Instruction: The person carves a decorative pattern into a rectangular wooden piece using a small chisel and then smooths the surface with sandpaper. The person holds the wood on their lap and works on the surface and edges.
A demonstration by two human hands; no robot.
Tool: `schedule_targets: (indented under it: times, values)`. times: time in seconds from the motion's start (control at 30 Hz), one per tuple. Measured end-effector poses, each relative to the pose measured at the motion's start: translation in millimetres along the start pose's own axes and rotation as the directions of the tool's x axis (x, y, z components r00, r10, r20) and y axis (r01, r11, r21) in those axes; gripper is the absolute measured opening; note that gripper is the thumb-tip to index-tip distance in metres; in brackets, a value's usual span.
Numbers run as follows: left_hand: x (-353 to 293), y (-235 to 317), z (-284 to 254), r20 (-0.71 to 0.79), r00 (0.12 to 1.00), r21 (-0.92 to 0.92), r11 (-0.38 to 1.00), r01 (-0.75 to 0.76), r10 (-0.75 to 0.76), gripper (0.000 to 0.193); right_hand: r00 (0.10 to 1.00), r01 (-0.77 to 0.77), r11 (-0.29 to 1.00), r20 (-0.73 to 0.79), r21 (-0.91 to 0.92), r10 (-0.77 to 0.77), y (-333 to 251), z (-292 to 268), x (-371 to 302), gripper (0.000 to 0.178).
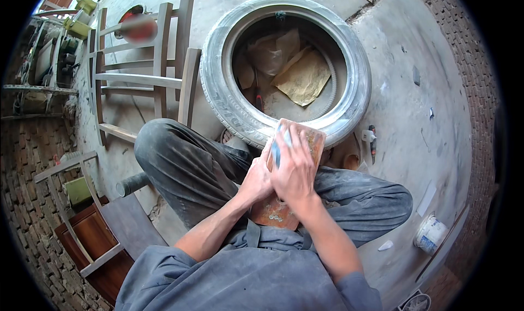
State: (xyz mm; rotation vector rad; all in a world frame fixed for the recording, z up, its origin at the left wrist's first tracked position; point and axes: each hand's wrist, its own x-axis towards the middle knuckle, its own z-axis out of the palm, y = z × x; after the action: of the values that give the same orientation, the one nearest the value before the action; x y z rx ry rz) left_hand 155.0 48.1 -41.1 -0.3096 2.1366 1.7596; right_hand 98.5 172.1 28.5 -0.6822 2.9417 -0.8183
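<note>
A reddish-brown, worn wooden board [274, 214] with small pale round marks slants from my lap up to the near rim of a grey, dusty tyre [218, 73]. My left hand [258, 175] is closed on the board's left edge. My right hand [295, 166] lies across the board's upper part, beside the left. Under its fingers sits a small blue piece [276, 154], pressed to the board; it is mostly hidden, and its kind does not show. Inside the tyre lie a yellowish, creased sheet [304, 81], a pale plastic bag [275, 52] and a red-handled tool [258, 100].
Wooden chair frames [159, 65] stand at the left, beside a bowl [131, 19] with red contents. A dark grey cylinder [131, 184] lies by my left knee. To the right are a black-and-orange tool [373, 144] and a white tub [432, 234].
</note>
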Motion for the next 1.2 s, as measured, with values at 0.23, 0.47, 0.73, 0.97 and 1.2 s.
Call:
schedule_targets:
  times: [0.23, 0.47, 0.73, 0.97, 1.2]
  values:
    - [0, -7, -1, -0.016, 0.998, 0.007, 0.999, -0.054, 0.054, 0.103, 1.000, 0.009, 1.000, -0.007, -0.004, -0.009, -3, 4, -13, 0.071]
    - [-3, 35, -9, -0.017, 0.997, -0.110, 0.991, 0.072, -0.075, 0.111, 0.980, -0.117, 0.955, -0.121, 0.273, 0.155, 78, -36, 64, 0.048]
    - [-2, 28, -7, -0.019, 0.996, -0.061, 0.994, 0.088, -0.089, 0.112, 0.962, 0.256, 0.966, 0.087, 0.038, -0.258, 126, -76, 3, 0.057]
    - [-1, 53, -15, 0.096, 0.984, -0.197, 0.966, 0.169, -0.153, 0.109, 0.964, 0.259, 0.964, 0.077, -0.055, -0.254, 104, -53, 6, 0.061]
    - [-2, 57, -17, 0.097, 0.981, -0.186, 0.966, 0.181, -0.165, 0.109, 0.949, 0.303, 0.950, 0.108, -0.068, -0.295, 114, -57, -3, 0.062]
